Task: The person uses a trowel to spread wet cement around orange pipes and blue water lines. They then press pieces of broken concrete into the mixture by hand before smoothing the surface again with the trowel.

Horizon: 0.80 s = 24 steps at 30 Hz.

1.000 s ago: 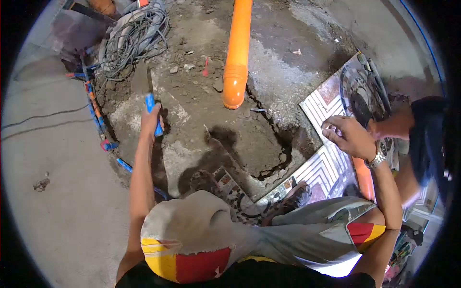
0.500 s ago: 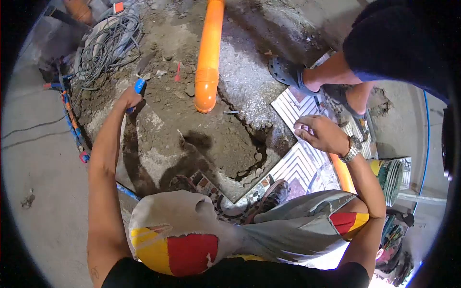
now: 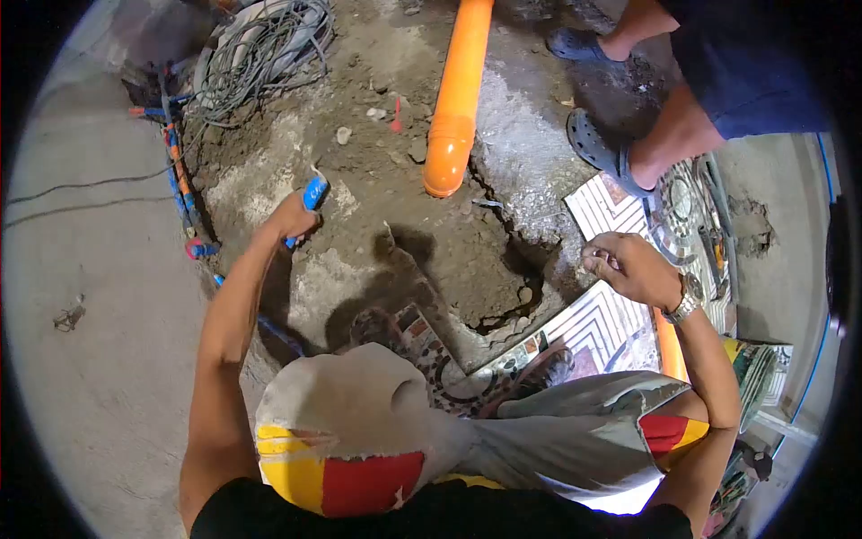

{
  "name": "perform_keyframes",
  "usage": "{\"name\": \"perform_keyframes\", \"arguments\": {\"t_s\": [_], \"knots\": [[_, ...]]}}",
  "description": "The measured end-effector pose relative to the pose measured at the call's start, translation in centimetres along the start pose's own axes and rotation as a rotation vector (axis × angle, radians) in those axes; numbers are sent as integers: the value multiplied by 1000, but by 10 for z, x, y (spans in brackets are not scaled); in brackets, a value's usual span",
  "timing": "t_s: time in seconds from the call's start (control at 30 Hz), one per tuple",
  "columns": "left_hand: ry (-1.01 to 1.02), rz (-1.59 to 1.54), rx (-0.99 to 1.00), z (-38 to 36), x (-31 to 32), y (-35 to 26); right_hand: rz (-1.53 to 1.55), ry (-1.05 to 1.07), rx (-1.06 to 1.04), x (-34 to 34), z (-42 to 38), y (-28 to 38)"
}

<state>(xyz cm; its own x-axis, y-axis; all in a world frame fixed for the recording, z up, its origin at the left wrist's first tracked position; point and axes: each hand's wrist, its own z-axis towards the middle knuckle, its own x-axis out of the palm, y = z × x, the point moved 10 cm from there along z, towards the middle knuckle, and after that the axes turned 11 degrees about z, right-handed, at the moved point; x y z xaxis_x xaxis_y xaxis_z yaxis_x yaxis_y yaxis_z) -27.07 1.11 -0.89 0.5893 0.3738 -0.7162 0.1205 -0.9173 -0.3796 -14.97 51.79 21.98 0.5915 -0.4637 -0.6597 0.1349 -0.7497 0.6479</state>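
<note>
My left hand (image 3: 294, 218) is closed round the blue handle of a trowel (image 3: 315, 192), held over the dirt at the left. The trowel's metal neck shows above the handle; its blade is hard to make out against the soil. My right hand (image 3: 636, 269), with a watch at the wrist, hovers above the patterned tiles near my knee. Its fingers are loosely curled, with a gap by the thumb and nothing visible in them. Between my hands lies a dug hole (image 3: 476, 283) with broken edges. An orange pipe (image 3: 453, 117) ends just beyond it.
Another person's leg and clog (image 3: 600, 148) are at the upper right. Coiled cable (image 3: 265, 67) lies at the upper left. Patterned tiles (image 3: 584, 328) border the hole, with another orange pipe (image 3: 670, 346) and a bucket (image 3: 763, 373) at the right.
The view has shifted, so the scene sits further right. The trowel blade no longer stands out. The other person's feet are placed differently, and my right hand's fingers are more curled.
</note>
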Motion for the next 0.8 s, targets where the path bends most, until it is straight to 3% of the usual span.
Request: {"name": "perform_keyframes", "arguments": {"t_s": [0.1,0.2,0.27,0.33,0.4,0.47,0.57,0.6,0.67,0.73,0.8], "knots": [[73,-65,-56,-37,8,-5,-26,29,-18,1,4,3],[38,-334,-81,-45,-2,-5,29,4,152,-14,4,8],[-67,-282,-93,-12,-21,6,21,-8,168,-15,4,6],[-261,-13,-45,60,-49,23,-2,-31,155,-15,5,3],[-295,301,58,94,-86,-24,-35,-31,113,-7,7,-7],[-191,197,23,151,-80,-19,-70,11,111,-4,9,-7],[-242,170,107,143,-79,-48,-59,-13,100,-10,8,1],[-93,133,82,129,-75,-47,-56,-40,87,-12,5,-2],[-105,338,78,138,-73,-16,-6,-46,97,-14,0,-9],[-254,264,222,108,-76,-14,32,-42,56,-9,-4,-17],[-199,260,163,96,-62,2,34,-32,32,-2,-3,-22]]}}
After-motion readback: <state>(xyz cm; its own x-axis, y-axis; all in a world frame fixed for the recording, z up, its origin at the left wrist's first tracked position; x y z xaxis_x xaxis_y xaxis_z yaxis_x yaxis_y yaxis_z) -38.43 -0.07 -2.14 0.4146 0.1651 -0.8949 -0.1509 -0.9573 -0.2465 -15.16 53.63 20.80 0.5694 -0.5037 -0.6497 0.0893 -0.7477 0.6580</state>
